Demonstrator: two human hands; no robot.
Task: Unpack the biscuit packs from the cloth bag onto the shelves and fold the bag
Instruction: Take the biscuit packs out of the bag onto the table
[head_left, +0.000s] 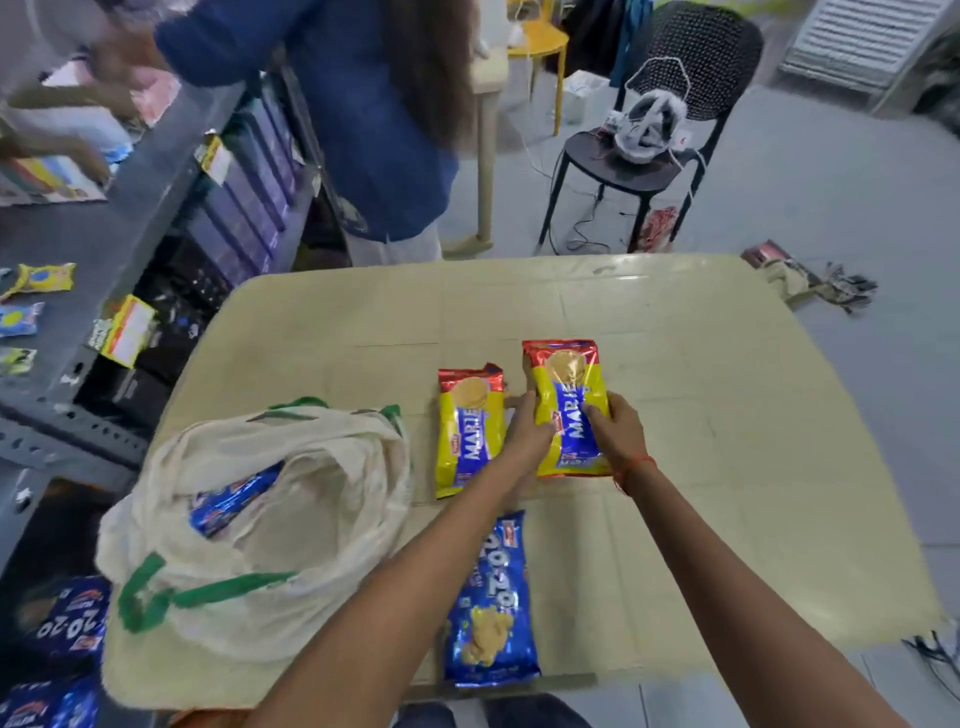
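Beige table (727, 415): I note both my left hand (527, 434) and right hand (615, 431) clamped on a Marie pack (569, 395), cloth bag (249, 519) at eight o'clock still loaded; unpacking underway, shelving due next.

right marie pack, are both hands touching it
Touching. The head view shows the left hand gripping the right Marie pack along its left edge and the right hand on its right edge.
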